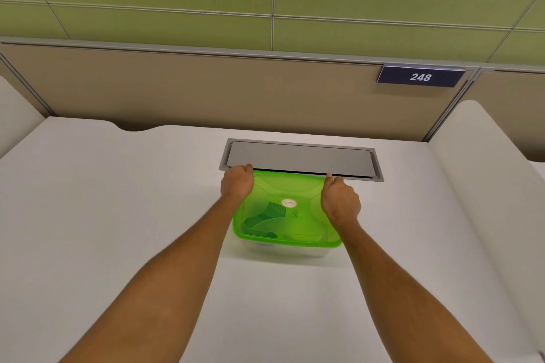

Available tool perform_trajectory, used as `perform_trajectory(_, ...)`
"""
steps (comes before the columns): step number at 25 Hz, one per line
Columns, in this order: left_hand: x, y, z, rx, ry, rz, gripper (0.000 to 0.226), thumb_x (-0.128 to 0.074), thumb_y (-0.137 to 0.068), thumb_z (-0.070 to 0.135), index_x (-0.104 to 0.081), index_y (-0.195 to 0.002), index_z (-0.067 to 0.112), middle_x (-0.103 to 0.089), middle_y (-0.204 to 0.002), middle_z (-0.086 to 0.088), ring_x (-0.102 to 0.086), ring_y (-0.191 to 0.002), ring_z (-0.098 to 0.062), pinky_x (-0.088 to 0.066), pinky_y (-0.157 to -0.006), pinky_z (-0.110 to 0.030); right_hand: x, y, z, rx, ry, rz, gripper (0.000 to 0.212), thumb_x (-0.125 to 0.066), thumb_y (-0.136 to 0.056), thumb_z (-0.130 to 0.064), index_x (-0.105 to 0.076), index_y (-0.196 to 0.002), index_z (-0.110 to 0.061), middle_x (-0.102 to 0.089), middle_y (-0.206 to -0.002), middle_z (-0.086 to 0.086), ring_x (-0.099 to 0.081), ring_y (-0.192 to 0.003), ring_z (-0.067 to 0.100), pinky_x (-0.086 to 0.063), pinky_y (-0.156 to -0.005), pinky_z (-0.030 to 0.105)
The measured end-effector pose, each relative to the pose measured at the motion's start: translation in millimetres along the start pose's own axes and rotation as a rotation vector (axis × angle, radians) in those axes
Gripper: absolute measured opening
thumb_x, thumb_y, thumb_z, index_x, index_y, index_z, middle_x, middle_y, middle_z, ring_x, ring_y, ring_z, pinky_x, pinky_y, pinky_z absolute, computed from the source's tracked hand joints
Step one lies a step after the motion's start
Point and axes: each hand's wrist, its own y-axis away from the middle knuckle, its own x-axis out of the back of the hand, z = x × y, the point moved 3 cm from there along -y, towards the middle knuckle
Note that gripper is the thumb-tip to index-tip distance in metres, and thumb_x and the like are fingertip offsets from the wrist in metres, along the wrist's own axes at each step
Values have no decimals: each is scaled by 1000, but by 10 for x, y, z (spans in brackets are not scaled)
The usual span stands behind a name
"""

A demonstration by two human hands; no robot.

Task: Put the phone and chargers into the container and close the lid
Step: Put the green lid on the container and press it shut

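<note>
A clear container (283,251) stands on the white desk (118,215), and a translucent green lid (289,224) lies on top of it. Dark shapes show through the lid on its left side; I cannot tell which is the phone and which a charger. My left hand (237,182) is curled over the lid's far left corner. My right hand (339,200) presses on the far right corner with bent fingers. Both forearms reach in from the bottom of the view.
A grey metal cable flap (300,157) is set into the desk just behind the container. A beige partition (206,91) with a dark "248" sign (420,77) closes the back. White curved dividers (483,156) flank the desk.
</note>
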Motion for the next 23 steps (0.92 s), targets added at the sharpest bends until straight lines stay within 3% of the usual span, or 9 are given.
perform_trajectory(3, 7, -79, 69, 6, -126, 64, 40, -38, -95, 26, -65, -92, -3, -67, -100, -22, -60, -89, -37, -42, -69, -34, -5, 3, -7, 11, 25, 12, 54, -19, -101, -43, -54, -115, -5, -67, -109, 23, -61, -102, 41, -46, -81, 42)
perform_trajectory(7, 12, -114, 113, 39, -174, 73, 35, -43, -92, 26, -66, -94, -1, -67, -101, -19, -60, -87, -34, -42, -67, -32, -13, -2, -16, 24, 35, 20, 53, -20, -101, -43, -54, -114, -4, -67, -107, 23, -62, -101, 41, -46, -80, 41)
perform_trajectory(16, -19, -171, 60, -2, -63, 28, 40, -39, -94, 23, -66, -91, -7, -66, -97, -25, -60, -86, -37, -41, -66, -34, -16, 3, -25, 41, 43, 28, 53, -20, -101, -41, -55, -113, -3, -68, -106, 22, -62, -99, 42, -45, -79, 41)
perform_trajectory(23, 2, -183, 52, -5, -47, 25, 28, -46, -91, 16, -58, -71, 1, -55, -72, -13, -50, -70, -29, -36, -61, -32, -31, -54, -11, 50, 33, -3, 51, -19, -101, -39, -55, -111, -5, -67, -108, 23, -61, -101, 42, -45, -81, 42)
